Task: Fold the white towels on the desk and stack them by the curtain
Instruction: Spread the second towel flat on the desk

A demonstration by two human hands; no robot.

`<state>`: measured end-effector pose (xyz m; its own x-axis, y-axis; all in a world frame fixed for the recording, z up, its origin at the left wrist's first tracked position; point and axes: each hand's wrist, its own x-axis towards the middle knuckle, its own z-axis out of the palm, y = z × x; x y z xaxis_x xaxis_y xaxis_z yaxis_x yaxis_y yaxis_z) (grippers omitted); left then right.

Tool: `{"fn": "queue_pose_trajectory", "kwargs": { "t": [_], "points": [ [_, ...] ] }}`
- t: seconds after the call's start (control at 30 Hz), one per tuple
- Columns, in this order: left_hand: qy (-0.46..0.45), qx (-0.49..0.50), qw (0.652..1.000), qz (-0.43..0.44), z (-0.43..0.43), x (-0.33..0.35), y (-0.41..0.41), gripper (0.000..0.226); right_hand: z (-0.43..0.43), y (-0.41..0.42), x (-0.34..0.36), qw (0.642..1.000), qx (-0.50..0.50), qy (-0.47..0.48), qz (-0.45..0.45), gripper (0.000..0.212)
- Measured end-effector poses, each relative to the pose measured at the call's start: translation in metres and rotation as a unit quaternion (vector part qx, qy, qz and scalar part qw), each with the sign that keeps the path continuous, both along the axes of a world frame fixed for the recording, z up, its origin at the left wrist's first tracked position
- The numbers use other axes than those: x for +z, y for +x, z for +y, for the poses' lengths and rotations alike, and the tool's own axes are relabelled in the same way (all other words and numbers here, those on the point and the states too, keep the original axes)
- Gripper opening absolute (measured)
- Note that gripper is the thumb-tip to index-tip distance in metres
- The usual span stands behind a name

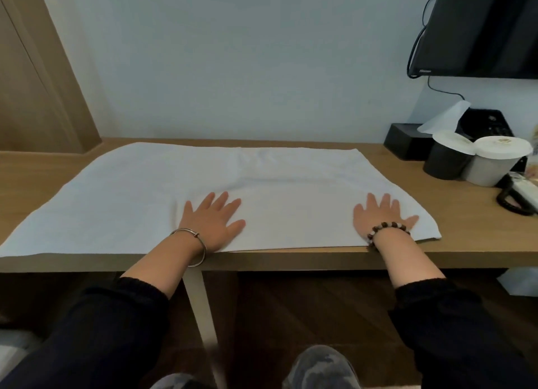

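- Both hands lie flat, palms down, fingers straight and fanned apart. Nothing is pinched or curled round. The left hand (214,224) and right hand (380,218) are pressing on the white towel (131,202).
- The left wrist wears a metal bangle (192,243) and the right a bead bracelet (388,228). Both wrists sit at the near edge of the desk (465,237).
- Under the palms the cloth looks smooth. Just beyond the fingertips a low ridge runs across it, and a faint line drops beside the left hand's outer edge. I take these for a fold laid over, though I can't be sure.
- The towel runs well out past the left hand. On the other side its corner ends just outside the right thumb.
- To my eye this is the flattening step, with the folding itself only partly done.
- The next move probably needs both hands to shift to an edge or the corners. They would pinch the cloth there and carry it across squarely so the edges meet.
- Beyond the right hand stand two lidded cups, one dark (447,161) and one pale (495,163). Behind them is a black tissue box (404,144), and a handset (518,199) lies nearer the desk's edge.
- No curtain and no finished stack are in view, so I can't say where the folded towel should go.
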<state>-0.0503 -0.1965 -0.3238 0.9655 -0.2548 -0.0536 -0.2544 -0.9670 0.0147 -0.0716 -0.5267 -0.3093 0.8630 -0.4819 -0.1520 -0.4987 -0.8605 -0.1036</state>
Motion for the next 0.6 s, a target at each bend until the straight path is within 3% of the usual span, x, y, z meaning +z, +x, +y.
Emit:
{"fn": "queue_pose_trajectory", "kwargs": {
  "t": [0.07,0.23,0.33,0.43,0.5,0.6],
  "points": [
    [-0.009,0.025,1.0,-0.003,-0.012,0.004,0.0,0.059,0.016,-0.001,0.001,1.0,0.023,0.009,-0.018,0.06],
    [-0.02,-0.017,1.0,-0.011,-0.055,0.01,-0.001,0.061,0.05,-0.008,-0.008,0.956,0.288,0.007,-0.055,0.055],
    [-0.029,-0.021,0.999,-0.001,-0.054,0.005,0.0,0.059,0.017,-0.015,-0.007,0.979,0.192,-0.016,-0.071,0.052],
    [-0.051,-0.005,0.999,-0.017,-0.05,0.004,0.005,0.057,-0.002,-0.018,0.0,0.999,0.048,-0.01,-0.013,0.056],
    [-0.053,-0.001,0.998,-0.02,-0.051,0.003,0.008,0.059,0.014,-0.01,0.008,0.997,0.07,-0.009,0.002,0.059],
    [-0.039,-0.006,0.999,-0.02,-0.052,0.0,0.011,0.065,0.055,0.02,0.02,0.977,0.207,-0.014,-0.054,0.058]
  ]
}}
